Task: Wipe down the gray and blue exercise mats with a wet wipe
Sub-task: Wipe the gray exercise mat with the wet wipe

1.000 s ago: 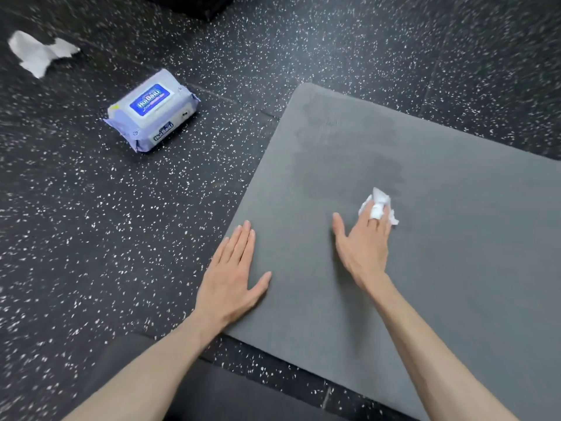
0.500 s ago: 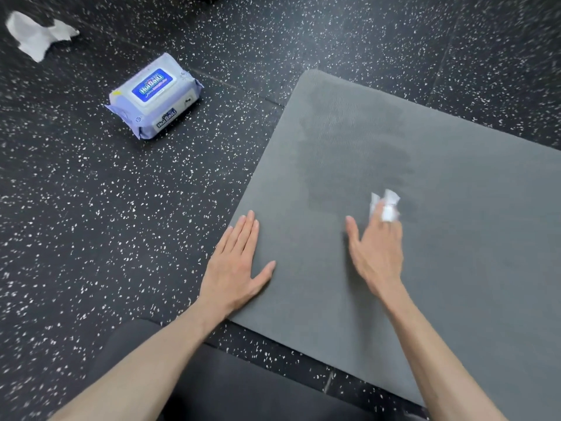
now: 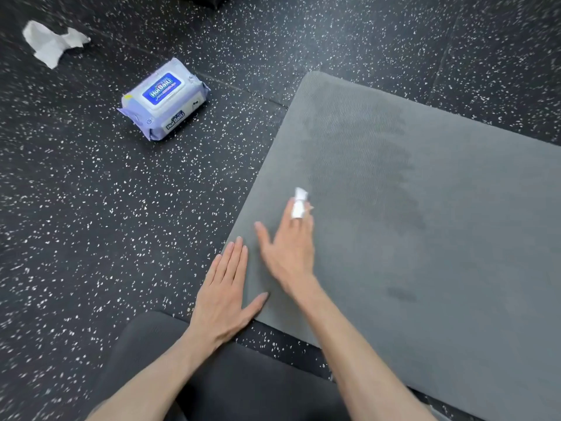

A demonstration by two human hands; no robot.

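The gray exercise mat (image 3: 440,253) lies on the floor and fills the right side of the view. A darker damp patch runs down its far-left part. My right hand (image 3: 288,253) lies with straight fingers on the mat near its left edge, and a bunched white wet wipe (image 3: 299,203) is pinched between two of its fingers and pokes up past them. My left hand (image 3: 226,296) rests flat and open on the mat's near-left corner, just left of the right hand. No blue mat is in view.
A lilac pack of wet wipes (image 3: 164,98) lies on the black speckled rubber floor (image 3: 91,223), left of the mat. A crumpled white wipe (image 3: 51,42) sits at the far left. My dark-clothed leg (image 3: 243,384) is at the bottom centre.
My right hand has swept the wipe leftward across the mat and now sits close beside my left hand. The left hand has stayed on the corner.
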